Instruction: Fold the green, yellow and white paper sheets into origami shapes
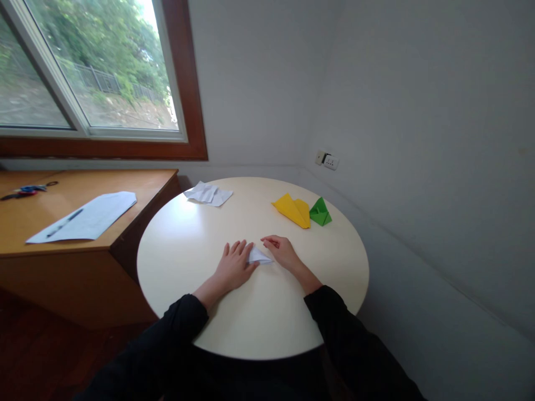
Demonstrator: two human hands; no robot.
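Spread left hand is steadying folded white paper inside round cream counter's near edge, half-curled right hand hovering beside; likely mid-fold, next needing creasing.

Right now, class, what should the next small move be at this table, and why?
I'd probably slide the right hand leftward onto the small folded white paper and press its uncovered part: the left hand covers the paper's left side, while the right hand sits close by its right end.
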